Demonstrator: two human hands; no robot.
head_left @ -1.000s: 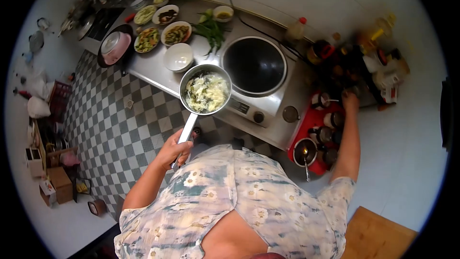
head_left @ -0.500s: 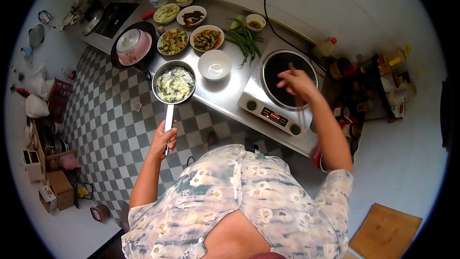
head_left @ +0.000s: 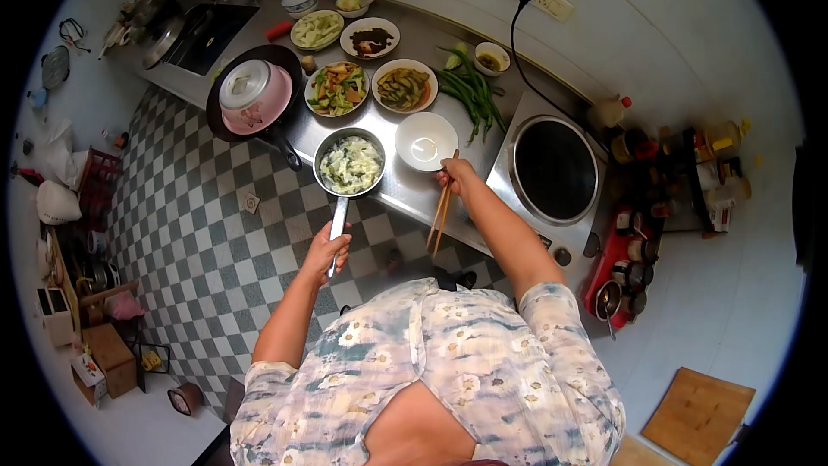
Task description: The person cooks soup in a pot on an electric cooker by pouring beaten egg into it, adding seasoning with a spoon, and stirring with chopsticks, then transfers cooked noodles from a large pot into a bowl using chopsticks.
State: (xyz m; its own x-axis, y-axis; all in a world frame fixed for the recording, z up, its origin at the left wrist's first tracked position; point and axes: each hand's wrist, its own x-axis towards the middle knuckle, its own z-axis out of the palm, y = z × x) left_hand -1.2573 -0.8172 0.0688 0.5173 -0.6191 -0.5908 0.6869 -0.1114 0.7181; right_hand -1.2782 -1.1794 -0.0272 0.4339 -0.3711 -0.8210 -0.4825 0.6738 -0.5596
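My left hand [head_left: 328, 252] is wrapped round the metal handle of a small saucepan [head_left: 379, 186]. Pale, egg-like food [head_left: 351, 162] with dark green bits fills the pan, which is level at the counter's front edge. To its right stands a white bowl [head_left: 420, 134] with nothing but a bright reflection inside. My right hand [head_left: 456, 174] is closed on a pair of wooden chopsticks [head_left: 442, 211], their long ends pointing back toward me. Its fingers are at the bowl's near right rim; whether they grip the rim I cannot tell.
An induction cooker [head_left: 555, 169] is on the right, beside jars in a red tray [head_left: 595, 280]. Behind the bowl are plates of cooked vegetables [head_left: 404, 88] and green peppers [head_left: 470, 99]. A wok [head_left: 289, 60] holding a pink lidded pot [head_left: 255, 97] overhangs the left counter edge.
My right hand has come left from above the cooker to the white bowl's rim, still with the chopsticks. The cooker's lit display no longer shows. The saucepan stays beside the bowl.
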